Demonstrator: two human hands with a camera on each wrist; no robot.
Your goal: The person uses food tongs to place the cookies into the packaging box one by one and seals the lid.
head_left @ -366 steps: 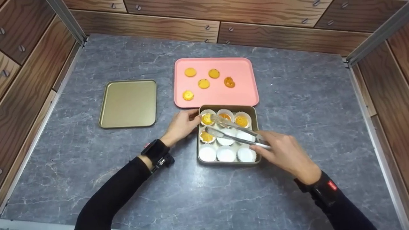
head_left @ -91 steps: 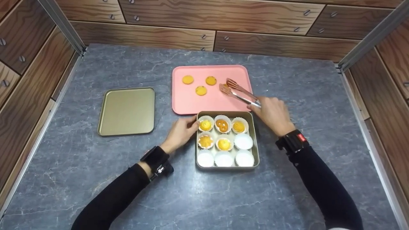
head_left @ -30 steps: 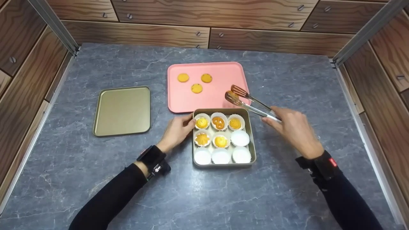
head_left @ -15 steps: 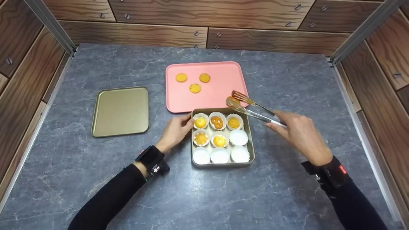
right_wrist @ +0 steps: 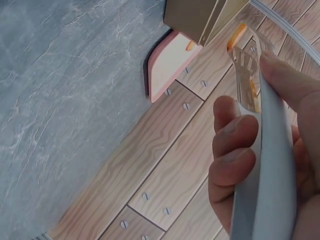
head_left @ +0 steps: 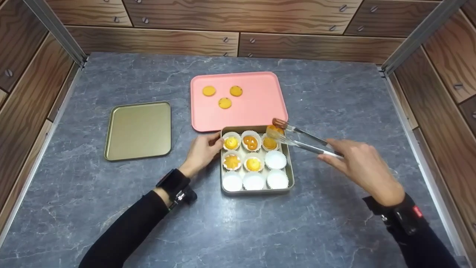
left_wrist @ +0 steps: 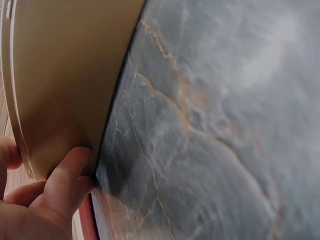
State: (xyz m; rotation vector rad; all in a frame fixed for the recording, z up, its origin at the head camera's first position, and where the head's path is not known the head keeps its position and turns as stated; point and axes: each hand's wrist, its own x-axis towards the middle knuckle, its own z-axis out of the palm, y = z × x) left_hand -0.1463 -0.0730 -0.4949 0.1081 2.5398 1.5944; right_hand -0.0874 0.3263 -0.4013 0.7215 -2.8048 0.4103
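My left hand (head_left: 202, 153) holds the back left corner of a square gold tin (head_left: 291, 167); in the left wrist view its fingers press the tin's side wall (left_wrist: 75, 75). Paper cups line the tin. Cookies sit in the back row, plus the left and middle cups of the centre row; the other cups (head_left: 275, 160) hold nothing. In my right hand (head_left: 366, 167) is a pair of metal tongs (head_left: 310, 143), gripped by the handles. Between their slotted tips is an orange pretzel-shaped cookie (head_left: 274, 130), above the tin's back right corner.
Behind the tin lies a pink tray (head_left: 256, 108) bearing a plain round cookie (head_left: 209, 91) and two dark-specked cookies (head_left: 225, 103). A gold square lid (head_left: 139, 130) lies to the left on the grey marbled table. Wood-patterned panels (head_left: 178, 41) wall the back and sides.
Since the oldest frame, a yellow cookie has gone from the tray into the tin's middle cup. The tongs have since lifted the pretzel cookie and carried it toward the tin. My left hand stays.
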